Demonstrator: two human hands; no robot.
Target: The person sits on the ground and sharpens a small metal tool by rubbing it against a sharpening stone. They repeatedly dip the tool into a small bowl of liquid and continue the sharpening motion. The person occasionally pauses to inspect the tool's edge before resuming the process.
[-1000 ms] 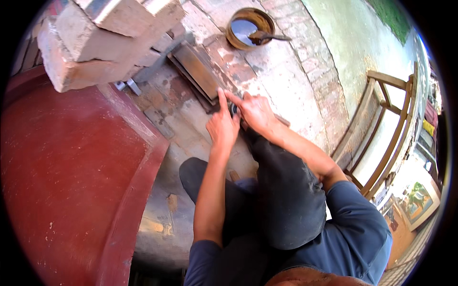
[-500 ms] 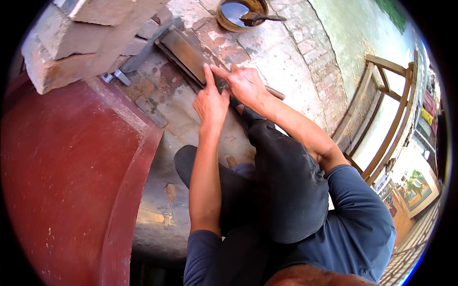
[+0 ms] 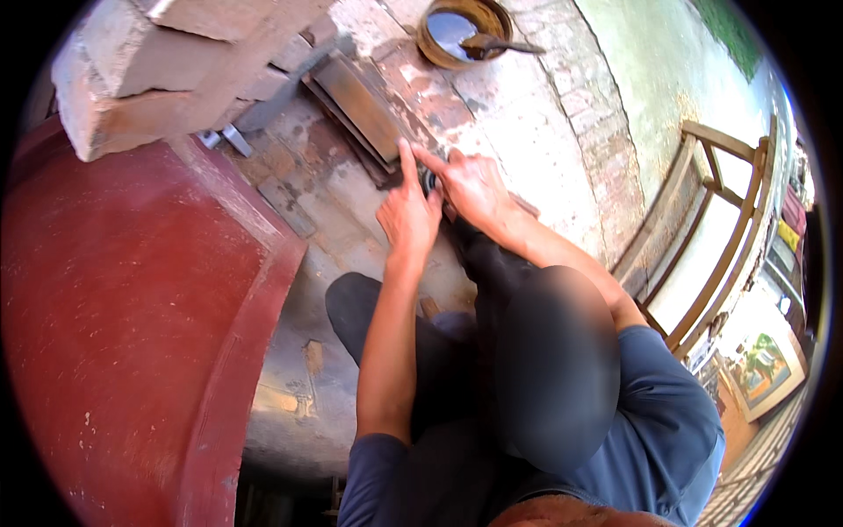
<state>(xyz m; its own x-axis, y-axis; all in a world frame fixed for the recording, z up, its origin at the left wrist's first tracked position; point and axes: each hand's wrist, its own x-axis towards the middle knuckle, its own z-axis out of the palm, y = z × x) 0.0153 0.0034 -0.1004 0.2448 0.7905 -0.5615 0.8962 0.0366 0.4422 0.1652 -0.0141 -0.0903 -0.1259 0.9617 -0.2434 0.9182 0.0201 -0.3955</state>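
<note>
A brown, flat rectangular block [image 3: 360,104], looking like a whetstone, lies wet on a dark base on the paving. At its near end my left hand [image 3: 409,215] and my right hand [image 3: 474,186] come together, index fingertips almost meeting. Both index fingers point forward and down, while the other fingers are curled under. Between them shows a bit of a dark object [image 3: 428,183], mostly hidden by the hands. Beyond my right hand a thin brown stick [image 3: 524,204] sticks out; whether it joins that object I cannot make out.
A round bowl of water [image 3: 450,31] with a dark-handled brush or scoop [image 3: 500,43] stands beyond the block. Stacked bricks [image 3: 154,61] rise at the far left, above a red panel [image 3: 132,325]. A wooden frame [image 3: 667,202] lies at right. My bent knee [image 3: 562,360] is close beneath my right arm.
Both hands have slid back toward me along the block, baring more of its near end. Fingers keep the same grip. The whole view has shifted slightly.
</note>
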